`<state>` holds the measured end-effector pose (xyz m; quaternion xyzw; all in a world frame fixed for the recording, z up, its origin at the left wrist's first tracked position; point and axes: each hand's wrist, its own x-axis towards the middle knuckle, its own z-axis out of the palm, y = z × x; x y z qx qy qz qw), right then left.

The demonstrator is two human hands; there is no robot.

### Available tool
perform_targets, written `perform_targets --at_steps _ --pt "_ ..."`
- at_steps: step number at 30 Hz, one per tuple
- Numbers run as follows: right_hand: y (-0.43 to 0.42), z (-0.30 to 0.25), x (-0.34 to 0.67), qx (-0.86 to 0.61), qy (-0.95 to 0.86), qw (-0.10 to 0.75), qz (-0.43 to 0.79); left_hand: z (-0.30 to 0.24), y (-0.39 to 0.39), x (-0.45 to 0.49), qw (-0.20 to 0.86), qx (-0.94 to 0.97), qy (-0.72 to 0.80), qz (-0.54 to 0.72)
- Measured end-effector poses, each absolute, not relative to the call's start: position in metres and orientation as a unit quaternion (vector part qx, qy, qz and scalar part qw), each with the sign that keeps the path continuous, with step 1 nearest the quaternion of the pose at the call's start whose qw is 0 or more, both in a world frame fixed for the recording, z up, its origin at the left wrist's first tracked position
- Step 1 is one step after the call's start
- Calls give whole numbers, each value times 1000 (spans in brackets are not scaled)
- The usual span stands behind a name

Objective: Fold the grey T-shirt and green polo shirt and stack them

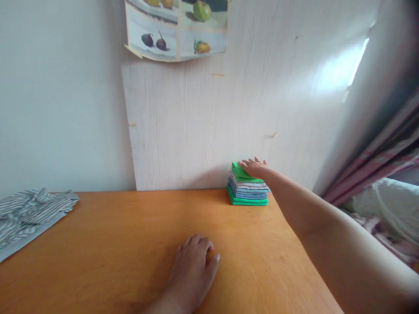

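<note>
A neat stack of folded cloths (249,192) stands at the back of the wooden table (131,235), close to the wall. Bright green cloth makes up its top and bottom, with white and blue layers between. My right hand (254,166) reaches far forward and lies on the top green cloth (240,171), palm down with the fingers spread. Nearer to me, my left hand (195,268) rests on the bare tabletop, fingers slightly curled and thumb apart, holding nothing.
Crumpled striped fabric (31,211) lies at the table's left edge. Behind the table rises a pale wood-grain panel (183,131) with a fruit picture (176,32) hanging on it. A pinkish curtain (369,159) and bedding (389,226) are at the right.
</note>
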<state>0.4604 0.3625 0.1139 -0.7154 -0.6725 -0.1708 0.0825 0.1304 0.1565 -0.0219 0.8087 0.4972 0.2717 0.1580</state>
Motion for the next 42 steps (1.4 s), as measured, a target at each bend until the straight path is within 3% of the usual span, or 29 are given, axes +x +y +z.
perform_targets --at_steps 2,5,9,12,15,20,31,42 --pt "351 121 456 -718 -655 132 -193 -22 157 131 158 810 496 270" --pt "325 122 446 -697 -618 280 -233 -21 160 132 154 810 497 270" --pt "283 90 424 -649 -583 436 -220 -22 162 133 137 813 494 275" --pt "252 44 402 -638 -566 510 -108 -23 163 132 128 817 492 272" --pt "228 -3 376 -617 -509 594 83 -24 165 131 126 821 487 272" --pt "202 -44 337 -604 -462 624 180 -27 170 131 120 825 475 282" --pt "174 -37 291 -608 -362 670 222 -41 186 129 142 808 472 323" --pt "172 -42 241 -681 -447 544 201 -43 196 124 278 708 464 454"
